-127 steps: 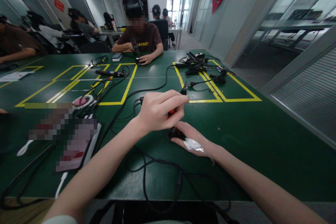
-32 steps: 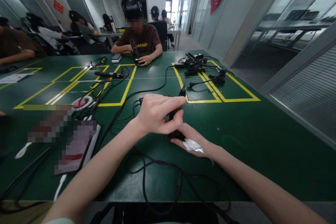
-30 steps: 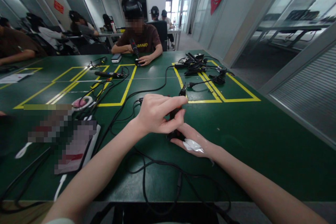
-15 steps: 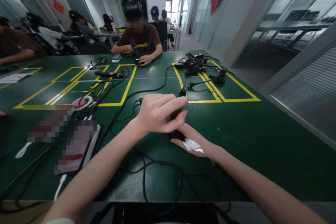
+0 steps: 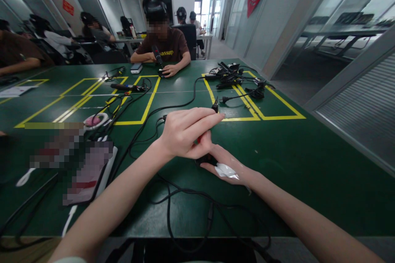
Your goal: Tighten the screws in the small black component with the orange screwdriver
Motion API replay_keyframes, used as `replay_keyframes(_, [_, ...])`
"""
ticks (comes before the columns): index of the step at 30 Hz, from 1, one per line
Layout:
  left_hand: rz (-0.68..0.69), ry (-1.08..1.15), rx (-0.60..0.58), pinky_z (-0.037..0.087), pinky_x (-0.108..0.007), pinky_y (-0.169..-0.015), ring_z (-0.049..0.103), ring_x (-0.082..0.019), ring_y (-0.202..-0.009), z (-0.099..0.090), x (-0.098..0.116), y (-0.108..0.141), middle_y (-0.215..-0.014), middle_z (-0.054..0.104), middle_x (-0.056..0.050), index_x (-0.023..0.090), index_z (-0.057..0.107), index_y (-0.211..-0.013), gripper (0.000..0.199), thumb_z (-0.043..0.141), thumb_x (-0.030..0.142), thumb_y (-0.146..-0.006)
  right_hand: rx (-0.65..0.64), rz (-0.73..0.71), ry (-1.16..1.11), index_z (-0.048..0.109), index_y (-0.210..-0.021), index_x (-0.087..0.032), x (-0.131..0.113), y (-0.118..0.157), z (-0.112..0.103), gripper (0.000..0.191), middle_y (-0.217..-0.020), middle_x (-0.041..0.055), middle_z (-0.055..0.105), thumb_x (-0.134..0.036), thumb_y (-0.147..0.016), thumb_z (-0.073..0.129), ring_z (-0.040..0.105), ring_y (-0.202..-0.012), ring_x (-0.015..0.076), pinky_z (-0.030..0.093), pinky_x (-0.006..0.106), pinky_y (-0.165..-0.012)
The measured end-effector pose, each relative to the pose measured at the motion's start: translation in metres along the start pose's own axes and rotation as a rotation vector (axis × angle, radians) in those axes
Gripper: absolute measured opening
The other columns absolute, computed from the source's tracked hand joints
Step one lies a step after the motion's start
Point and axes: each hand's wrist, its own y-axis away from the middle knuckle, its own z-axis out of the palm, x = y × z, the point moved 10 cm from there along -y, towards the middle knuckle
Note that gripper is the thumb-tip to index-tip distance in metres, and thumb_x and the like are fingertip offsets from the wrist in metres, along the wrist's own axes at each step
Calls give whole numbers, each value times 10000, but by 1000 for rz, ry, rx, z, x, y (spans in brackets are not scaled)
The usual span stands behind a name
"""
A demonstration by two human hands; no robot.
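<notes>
Fingers of my left hand (image 5: 185, 133) wrap around an upright black-and-red electric screwdriver (image 5: 215, 107). Its black upper end, with a thin cord stub, rises above my fingers, while most of the body is hidden by the hand. Just below and to the right, my right hand (image 5: 224, 160) grips a small dark object (image 5: 207, 158) on the table, mostly covered, so its kind cannot be made out. A piece of clear plastic film (image 5: 226, 171) lies across the base of my right thumb. The screwdriver's lower tip is out of sight behind the hands.
Black cables (image 5: 185, 191) loop across the green table (image 5: 293, 164). A phone (image 5: 89, 172) and another blurred device (image 5: 58, 144) lie at left. A pile of black corded tools (image 5: 228, 74) sits at far right. Opposite, a co-worker (image 5: 168, 47) holds a similar screwdriver.
My left thumb has slid left and down along the screwdriver, and the fingers now reach farther across it, covering more of its red body. My right hand has stayed in place.
</notes>
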Motion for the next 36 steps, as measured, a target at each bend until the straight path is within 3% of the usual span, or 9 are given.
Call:
replay_keyframes(6, [0,-32,29,544,-195,-610,696,-98,-700,0,0,0,-930,766,-48,132,686,-1089,300,514,68,-851,-10,13,-5,628,-1163,-187,2,0,0,241,-1051,96,722,-289,-958,702,659,-887,263,548,417,-809])
replay_keyframes(11, [-16,-24,34,519,-173,-609,679,-73,-705,3,-2,2,-958,753,-36,158,673,-1079,251,534,79,-885,-27,24,-3,629,-1181,-183,3,-1,3,257,-1075,107,723,-286,-956,698,661,-908,270,545,422,-822])
replay_keyframes(17, [-32,-28,47,483,-165,-578,635,-66,-656,1,-4,1,-837,714,-3,154,679,-1029,199,647,70,-852,-39,26,4,633,-1175,-178,3,-1,4,250,-1100,118,724,-289,-959,692,665,-929,276,550,425,-829])
replay_keyframes(20, [-43,15,38,470,-180,-558,614,-74,-629,1,-4,0,-803,689,-10,142,678,-979,161,601,86,-849,-34,21,2,632,-1178,-190,2,0,3,248,-1095,108,727,-301,-964,687,664,-919,271,553,427,-830])
replay_keyframes(25, [-27,63,8,477,-208,-560,624,-98,-655,1,-3,1,-855,704,-52,117,690,-1060,303,475,96,-849,-22,20,0,624,-1197,-182,0,0,0,270,-1084,109,728,-300,-964,692,666,-908,268,552,429,-829])
replay_keyframes(31, [-43,56,15,469,-192,-561,604,-84,-663,1,-5,1,-873,685,-26,146,679,-1116,291,531,108,-868,-25,17,-21,628,-1179,-182,-1,-1,-1,244,-1075,112,728,-292,-968,682,666,-918,276,552,440,-834])
replay_keyframes(36, [-49,54,3,425,-194,-529,542,-70,-579,3,-5,0,-777,651,3,147,670,-1017,170,588,124,-871,-35,23,-23,629,-1176,-180,2,-1,2,254,-1079,115,724,-294,-958,692,662,-902,274,554,436,-817])
